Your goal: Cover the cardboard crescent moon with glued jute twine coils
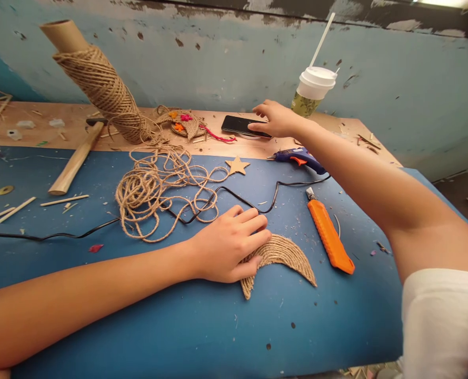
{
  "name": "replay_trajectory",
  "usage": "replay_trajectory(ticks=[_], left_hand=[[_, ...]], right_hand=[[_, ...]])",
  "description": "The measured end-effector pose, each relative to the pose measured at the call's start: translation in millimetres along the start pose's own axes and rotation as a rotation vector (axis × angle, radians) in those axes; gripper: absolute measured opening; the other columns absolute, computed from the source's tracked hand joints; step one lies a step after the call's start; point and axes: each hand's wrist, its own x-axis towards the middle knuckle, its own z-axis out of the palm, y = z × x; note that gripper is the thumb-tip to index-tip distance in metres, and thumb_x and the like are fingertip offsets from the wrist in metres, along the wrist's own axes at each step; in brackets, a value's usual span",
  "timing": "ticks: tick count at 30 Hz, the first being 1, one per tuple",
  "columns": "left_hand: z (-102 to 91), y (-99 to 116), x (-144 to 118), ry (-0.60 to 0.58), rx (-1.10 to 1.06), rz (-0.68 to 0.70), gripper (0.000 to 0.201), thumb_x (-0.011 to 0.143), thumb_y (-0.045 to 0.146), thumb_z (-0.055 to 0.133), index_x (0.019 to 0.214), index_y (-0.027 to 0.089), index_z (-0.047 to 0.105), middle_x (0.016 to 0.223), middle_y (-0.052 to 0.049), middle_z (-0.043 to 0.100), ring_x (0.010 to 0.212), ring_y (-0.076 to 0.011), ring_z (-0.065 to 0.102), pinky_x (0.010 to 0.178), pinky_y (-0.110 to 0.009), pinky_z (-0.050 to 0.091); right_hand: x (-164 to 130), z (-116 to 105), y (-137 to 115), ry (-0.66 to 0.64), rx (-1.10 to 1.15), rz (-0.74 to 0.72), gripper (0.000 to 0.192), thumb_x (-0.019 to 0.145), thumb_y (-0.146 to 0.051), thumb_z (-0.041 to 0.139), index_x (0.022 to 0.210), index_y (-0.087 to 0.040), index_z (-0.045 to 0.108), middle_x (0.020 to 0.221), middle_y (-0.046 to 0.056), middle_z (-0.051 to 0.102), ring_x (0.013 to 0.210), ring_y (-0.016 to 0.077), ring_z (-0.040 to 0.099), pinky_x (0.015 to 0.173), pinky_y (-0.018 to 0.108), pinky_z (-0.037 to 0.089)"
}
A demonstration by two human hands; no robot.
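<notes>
My left hand [234, 245] rests on the table, closed over the left part of a crescent [289, 252] covered in rows of jute twine. Its fingers and thumb lie across the crescent and hide part of it. My right hand [277, 120] reaches over the right end of a black smartphone [237, 125], fingers apart and thumb at the screen. Whether the thumb presses on it I cannot tell. A small cardboard star [237, 166] lies between the hands. A blue glue gun [300, 158] lies under my right forearm, and an orange utility knife [330, 237] is nearer to me.
Loose twine [155, 192] lies left of the star, before a tall twine roll [103, 89]. A hammer [79, 155], wooden sticks [16, 209] and a black cord [60, 236] are at left. A lidded cup [312, 92] with a straw and a twine ornament [186, 123] stand near the wall.
</notes>
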Motion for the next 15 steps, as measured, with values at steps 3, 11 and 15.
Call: replay_trajectory(ticks=[3,11,15], left_hand=[[-0.1,0,0,0.024,0.022,-0.005,0.028,0.106,0.034,0.057,0.122,0.013,0.067,0.119,-0.012,0.071,0.106,-0.0276,0.062,0.089,-0.044,0.044],[-21.2,16,9,0.534,0.302,0.055,0.021,0.104,0.024,0.071,0.123,0.020,0.063,0.113,-0.007,0.079,0.097,-0.0219,0.067,0.085,-0.039,0.050],[-39.5,29,31,0.631,0.476,0.123,0.031,0.106,0.030,0.072,0.135,0.022,0.064,0.122,-0.007,0.080,0.102,-0.0228,0.070,0.087,-0.040,0.050]], right_hand=[[-41,-3,-11,0.136,0.034,-0.005,0.045,0.103,-0.055,0.062,0.133,-0.023,0.070,0.140,0.016,0.067,0.132,0.0375,0.061,0.115,0.058,0.049],[-169,-6,-108,0.137,0.651,-0.177,0.016,0.097,-0.033,0.065,0.107,-0.021,0.071,0.112,0.007,0.075,0.105,0.0215,0.067,0.092,0.040,0.054],[-204,-6,-141,0.021,0.791,-0.195,0.011,0.094,-0.030,0.062,0.100,-0.021,0.064,0.104,0.003,0.071,0.098,0.0195,0.063,0.084,0.036,0.052]])
